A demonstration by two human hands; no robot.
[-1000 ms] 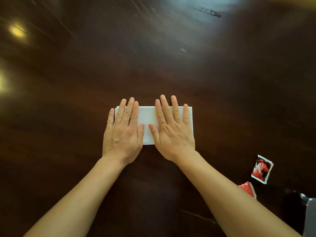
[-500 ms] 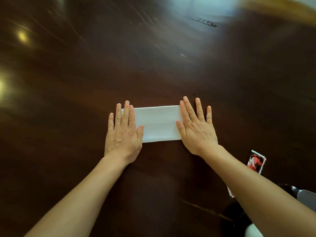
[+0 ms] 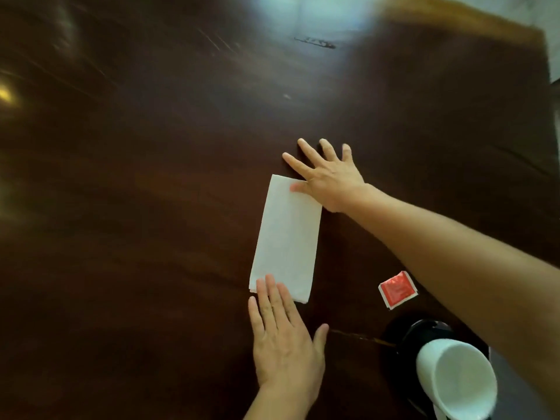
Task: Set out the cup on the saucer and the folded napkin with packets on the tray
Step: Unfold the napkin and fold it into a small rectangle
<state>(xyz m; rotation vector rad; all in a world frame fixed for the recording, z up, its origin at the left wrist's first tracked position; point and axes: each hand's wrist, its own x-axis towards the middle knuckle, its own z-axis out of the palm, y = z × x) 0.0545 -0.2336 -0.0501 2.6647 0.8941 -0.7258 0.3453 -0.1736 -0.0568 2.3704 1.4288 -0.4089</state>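
A white folded napkin (image 3: 286,237) lies as a long strip on the dark wooden table (image 3: 151,177), its length running away from me. My left hand (image 3: 285,338) lies flat with its fingertips on the napkin's near end. My right hand (image 3: 325,174) is spread flat at the far end, its thumb on the napkin's far right corner. A red packet (image 3: 397,289) lies on the table to the right, partly under my right forearm. A white cup (image 3: 457,380) stands on a black saucer (image 3: 406,338) at the bottom right.
A grey flat surface (image 3: 512,389), perhaps the tray, shows at the bottom right edge behind the cup. The table's far right edge (image 3: 545,56) meets a pale floor. Bright reflections lie on the table top.
The napkin has turned from lying crosswise to lying lengthwise. My right hand went to its far end and my left hand came to its near end. The cup and saucer came into view.
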